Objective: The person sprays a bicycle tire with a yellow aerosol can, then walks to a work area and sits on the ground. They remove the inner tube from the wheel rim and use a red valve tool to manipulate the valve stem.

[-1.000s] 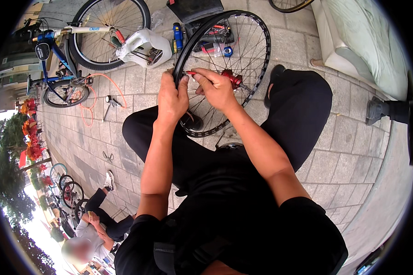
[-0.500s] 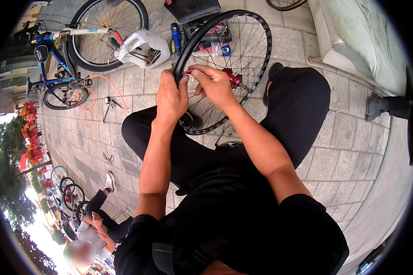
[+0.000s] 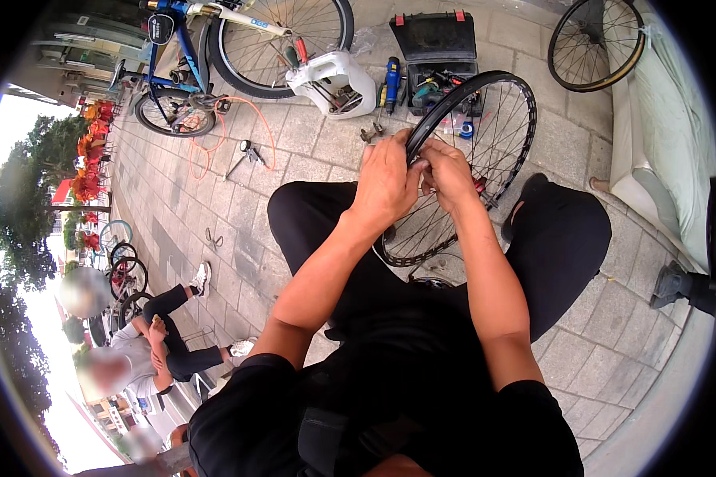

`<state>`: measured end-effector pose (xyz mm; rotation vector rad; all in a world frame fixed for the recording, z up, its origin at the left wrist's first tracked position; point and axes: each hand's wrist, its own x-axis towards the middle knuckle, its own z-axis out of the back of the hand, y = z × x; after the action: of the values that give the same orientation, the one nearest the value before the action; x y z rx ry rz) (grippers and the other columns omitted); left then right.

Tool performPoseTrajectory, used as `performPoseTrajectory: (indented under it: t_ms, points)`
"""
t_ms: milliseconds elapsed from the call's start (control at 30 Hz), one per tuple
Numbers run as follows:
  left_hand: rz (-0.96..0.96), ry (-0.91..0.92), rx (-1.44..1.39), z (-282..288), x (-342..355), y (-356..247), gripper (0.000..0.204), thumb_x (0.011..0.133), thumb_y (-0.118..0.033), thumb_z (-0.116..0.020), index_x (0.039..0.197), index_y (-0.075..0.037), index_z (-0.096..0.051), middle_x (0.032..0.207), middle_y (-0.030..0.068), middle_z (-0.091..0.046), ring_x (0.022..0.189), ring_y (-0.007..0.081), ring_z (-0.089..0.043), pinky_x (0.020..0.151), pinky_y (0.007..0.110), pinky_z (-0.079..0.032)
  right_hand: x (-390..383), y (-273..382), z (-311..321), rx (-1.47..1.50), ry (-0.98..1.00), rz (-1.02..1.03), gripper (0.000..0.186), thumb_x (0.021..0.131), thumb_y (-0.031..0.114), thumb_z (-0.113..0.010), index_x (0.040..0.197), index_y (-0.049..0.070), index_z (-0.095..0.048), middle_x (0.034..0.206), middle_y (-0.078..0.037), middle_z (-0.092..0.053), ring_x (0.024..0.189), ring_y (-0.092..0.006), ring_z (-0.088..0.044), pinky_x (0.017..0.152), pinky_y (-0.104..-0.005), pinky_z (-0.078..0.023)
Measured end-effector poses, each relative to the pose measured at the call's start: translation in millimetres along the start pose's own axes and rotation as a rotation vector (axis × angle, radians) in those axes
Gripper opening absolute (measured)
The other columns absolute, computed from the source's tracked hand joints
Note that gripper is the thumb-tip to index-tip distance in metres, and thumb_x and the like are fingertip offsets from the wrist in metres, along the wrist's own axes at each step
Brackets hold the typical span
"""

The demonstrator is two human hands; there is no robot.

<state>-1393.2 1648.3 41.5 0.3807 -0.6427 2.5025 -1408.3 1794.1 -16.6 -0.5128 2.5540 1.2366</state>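
Observation:
A black-rimmed bicycle wheel (image 3: pixel 445 103) stands tilted between my knees, its spokes running to a red hub (image 3: pixel 480 184) partly behind my right hand. My left hand (image 3: pixel 386 179) is closed round the left side of the rim and tyre, thumb on the near face. Close beside it, my right hand (image 3: pixel 450 172) has its fingers pinched together at the inner side of the rim. What those fingertips hold is hidden. Both hands nearly meet at the rim.
Beyond the wheel lie an open toolbox (image 3: pixel 433 40), a blue tool (image 3: pixel 392 83) and a cut white jug (image 3: pixel 334 86) of tools. A blue bicycle (image 3: pixel 184 48), orange hose (image 3: pixel 266 131) and pump (image 3: pixel 245 151) are left. A covered sofa (image 3: pixel 660 119) and another wheel (image 3: pixel 555 60) stand right. A person (image 3: pixel 171 350) sits left.
The view has swung, so everything sits further right and mostly lower. My right fingers have drawn in at the rim; the small red piece seen in them before is now hidden.

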Motion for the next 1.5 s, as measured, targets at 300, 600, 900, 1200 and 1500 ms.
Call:
performPoseTrajectory:
  t_ms: [300,600,900,1200,1500]
  points:
    - [0.074,-0.032,0.111,-2,-5,6,0.039,0.094,-0.016,-0.072,0.12,0.009,-0.058,0.099,0.024,-0.067,0.09,0.0409,-0.066,0.08,0.048,-0.046,-6,-31,8,0.115,0.025,0.136,0.032,0.109,0.028,-0.06,0.115,0.0,-0.072,0.079,-0.002,-0.068,0.052,-0.0086,-0.054,0.046,-0.0265,-0.043]
    - [-0.053,-0.045,0.05,4,-2,6,0.048,0.089,-0.02,-0.075,0.123,0.009,-0.056,0.107,0.0217,-0.065,0.096,0.0389,-0.064,0.082,0.046,-0.044,4,-21,9,-0.002,-0.023,0.015,0.028,0.111,0.024,-0.056,0.116,0.001,-0.071,0.075,0.0,-0.064,0.048,-0.0083,-0.05,0.044,-0.0259,-0.04]
    - [0.015,-0.051,0.027,1,-1,2,0.043,0.092,-0.021,-0.073,0.121,0.007,-0.058,0.096,0.021,-0.067,0.091,0.0391,-0.066,0.083,0.047,-0.045,8,-44,22,0.098,0.021,0.196,0.032,0.113,0.026,-0.055,0.118,-0.002,-0.071,0.087,-0.003,-0.069,0.058,-0.0091,-0.057,0.049,-0.0245,-0.044]
    - [0.054,0.007,0.034,3,4,11,0.039,0.095,-0.018,-0.069,0.122,0.006,-0.056,0.09,0.0224,-0.069,0.086,0.0446,-0.067,0.08,0.05,-0.046,-7,-40,13,0.114,0.07,0.255,0.037,0.111,0.024,-0.054,0.133,-0.004,-0.065,0.096,-0.008,-0.073,0.066,-0.0129,-0.066,0.058,-0.0262,-0.053]
    - [0.206,0.029,-0.169,3,8,8,0.045,0.097,-0.026,-0.073,0.123,0.007,-0.057,0.097,0.0284,-0.066,0.093,0.05,-0.065,0.083,0.055,-0.051,-10,-38,20,-0.633,0.039,0.571,0.036,0.1,0.011,-0.07,0.134,0.0,-0.066,0.106,-0.009,-0.075,0.073,-0.0131,-0.071,0.064,-0.0281,-0.056]
